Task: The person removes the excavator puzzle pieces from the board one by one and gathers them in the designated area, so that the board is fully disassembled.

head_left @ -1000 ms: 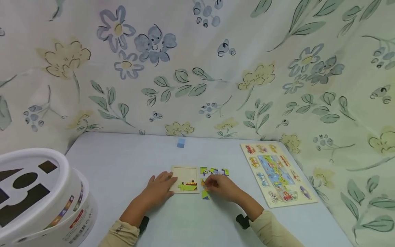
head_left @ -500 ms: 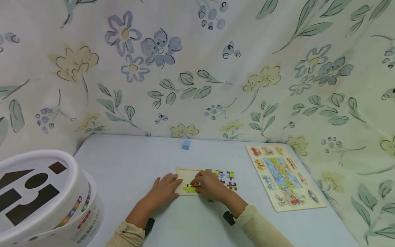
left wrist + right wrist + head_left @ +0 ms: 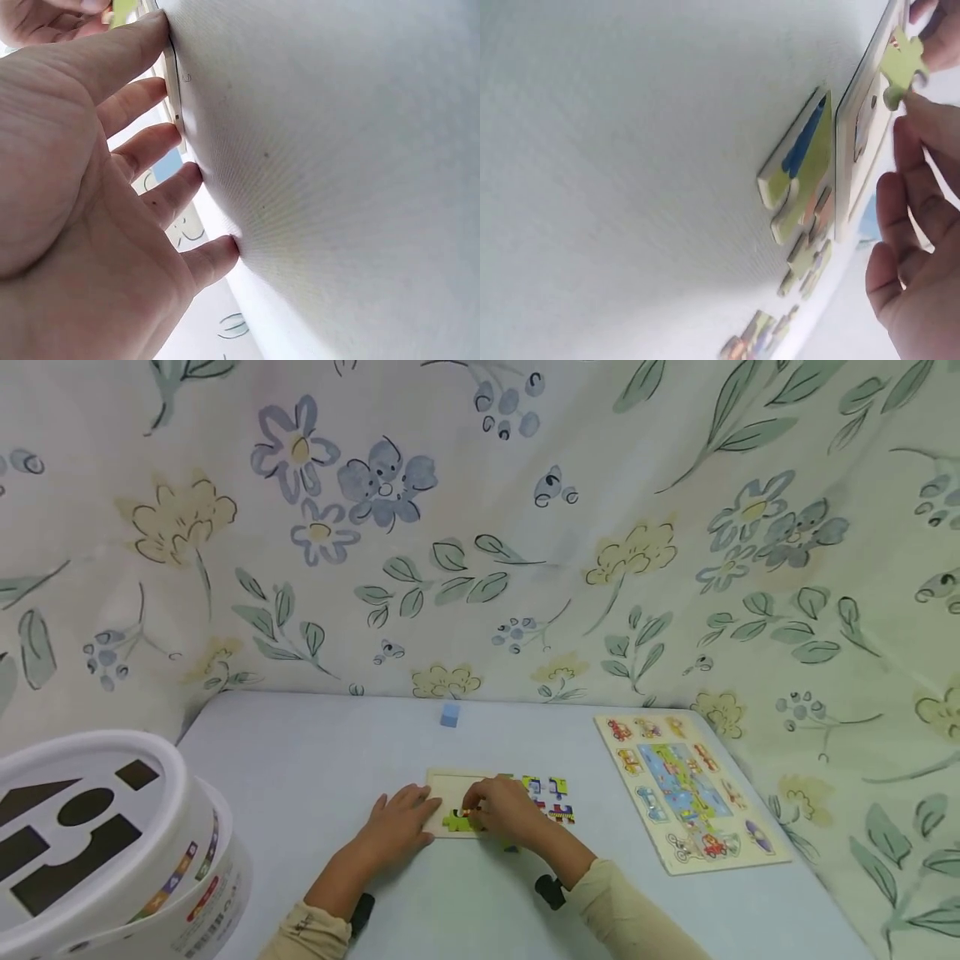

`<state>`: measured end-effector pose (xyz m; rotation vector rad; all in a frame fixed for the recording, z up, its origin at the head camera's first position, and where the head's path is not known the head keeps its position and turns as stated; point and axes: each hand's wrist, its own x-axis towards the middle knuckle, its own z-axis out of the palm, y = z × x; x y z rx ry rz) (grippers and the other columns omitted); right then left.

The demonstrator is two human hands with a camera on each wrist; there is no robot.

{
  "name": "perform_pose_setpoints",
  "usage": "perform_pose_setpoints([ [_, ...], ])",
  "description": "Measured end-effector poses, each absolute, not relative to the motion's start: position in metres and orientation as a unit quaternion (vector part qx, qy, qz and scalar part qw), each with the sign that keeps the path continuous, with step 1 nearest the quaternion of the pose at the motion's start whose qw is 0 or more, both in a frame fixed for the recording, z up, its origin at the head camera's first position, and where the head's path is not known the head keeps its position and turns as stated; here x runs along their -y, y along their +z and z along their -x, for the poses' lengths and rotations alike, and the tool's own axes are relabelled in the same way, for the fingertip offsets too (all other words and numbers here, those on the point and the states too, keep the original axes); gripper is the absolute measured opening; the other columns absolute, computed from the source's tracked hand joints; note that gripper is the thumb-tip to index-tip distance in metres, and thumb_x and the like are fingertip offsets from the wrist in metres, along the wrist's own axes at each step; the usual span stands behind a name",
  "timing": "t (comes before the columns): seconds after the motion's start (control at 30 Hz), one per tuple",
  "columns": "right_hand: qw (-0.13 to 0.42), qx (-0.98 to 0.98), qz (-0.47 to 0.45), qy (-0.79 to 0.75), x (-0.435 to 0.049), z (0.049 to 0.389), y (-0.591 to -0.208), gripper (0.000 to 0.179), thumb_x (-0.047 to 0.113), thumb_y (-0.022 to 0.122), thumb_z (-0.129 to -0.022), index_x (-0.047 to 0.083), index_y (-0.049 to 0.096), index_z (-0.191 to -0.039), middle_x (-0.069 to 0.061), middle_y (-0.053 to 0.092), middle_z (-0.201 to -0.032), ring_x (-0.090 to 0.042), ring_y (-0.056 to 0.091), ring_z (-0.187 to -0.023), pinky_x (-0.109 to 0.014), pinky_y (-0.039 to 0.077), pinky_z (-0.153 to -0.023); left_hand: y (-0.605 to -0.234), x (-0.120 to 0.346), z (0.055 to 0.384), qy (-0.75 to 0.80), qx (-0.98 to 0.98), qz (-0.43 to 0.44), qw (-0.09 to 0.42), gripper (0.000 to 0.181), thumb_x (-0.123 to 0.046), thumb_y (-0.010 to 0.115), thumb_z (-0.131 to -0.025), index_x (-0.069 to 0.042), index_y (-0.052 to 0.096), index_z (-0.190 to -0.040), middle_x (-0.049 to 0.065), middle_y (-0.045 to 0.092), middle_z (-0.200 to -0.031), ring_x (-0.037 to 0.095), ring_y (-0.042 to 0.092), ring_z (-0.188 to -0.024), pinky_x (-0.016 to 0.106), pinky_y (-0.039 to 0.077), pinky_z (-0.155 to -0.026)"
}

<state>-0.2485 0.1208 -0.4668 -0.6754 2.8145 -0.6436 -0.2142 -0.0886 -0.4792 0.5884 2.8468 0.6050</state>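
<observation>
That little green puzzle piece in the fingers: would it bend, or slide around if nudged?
The green puzzle piece looks thick-edged like the loose pieces, so probably stiff, not floppy. It seems small and flat, so likely light and unable to roll. On the smooth table it would probably slide easily when pushed.

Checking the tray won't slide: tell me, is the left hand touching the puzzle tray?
Touching. The left wrist view shows the left hand's fingertips pressed against the puzzle tray's edge.

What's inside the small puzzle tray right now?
Green and orange pieces sit along the near edge of the tray; the far part is bare. The right hand pinches a green piece over it and covers the tray's right side. The left hand steadies its left edge.
</observation>
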Motion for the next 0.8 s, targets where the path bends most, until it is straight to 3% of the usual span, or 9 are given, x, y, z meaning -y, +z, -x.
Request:
perform_pose_setpoints([
  [0.17,0.131,-0.918,0.197,-0.32,-0.134,0.245,-0.461,0.006,0.018,0.063,-0.095,0.02,0.068,-0.094,0.01,0.062,-0.087,-0.008,0.055,-0.08,-0.024,0.049,-0.069,-0.482,0.085,0.214,0.204,-0.955,-0.197,0.086,0.051,-0.024,0.068,-0.091,-0.009,0.053,-0.138,0.013,0.043,-0.147,0.033,0.031,-0.141,0.067,0.021,-0.109],
  [0.37,0.144,-0.9,0.2,-0.359,-0.179,0.244,-0.451,0.006,0.013,0.061,-0.096,0.012,0.067,-0.094,0.002,0.065,-0.088,-0.014,0.058,-0.078,-0.027,0.05,-0.065,-0.483,0.088,0.213,0.197,-0.957,-0.199,0.074,0.051,-0.022,0.069,-0.09,-0.008,0.054,-0.137,0.014,0.043,-0.146,0.034,0.031,-0.14,0.067,0.022,-0.108],
  [0.57,0.166,-0.914,0.169,-0.331,-0.225,0.237,-0.454,0.004,0.011,0.063,-0.094,0.009,0.067,-0.094,0.003,0.065,-0.087,-0.011,0.057,-0.079,-0.025,0.047,-0.068,-0.484,0.091,0.216,0.187,-0.96,-0.198,0.069,0.052,-0.023,0.069,-0.09,-0.008,0.054,-0.137,0.014,0.044,-0.146,0.034,0.032,-0.139,0.068,0.023,-0.107],
  [0.8,0.188,-0.911,0.167,-0.326,-0.241,0.23,-0.458,0.005,0.01,0.064,-0.093,0.009,0.068,-0.092,0.004,0.066,-0.085,-0.011,0.056,-0.078,-0.024,0.046,-0.069,-0.486,0.086,0.216,0.192,-0.958,-0.198,0.077,0.052,-0.023,0.069,-0.091,-0.009,0.053,-0.138,0.014,0.043,-0.146,0.034,0.032,-0.139,0.069,0.022,-0.107],
])
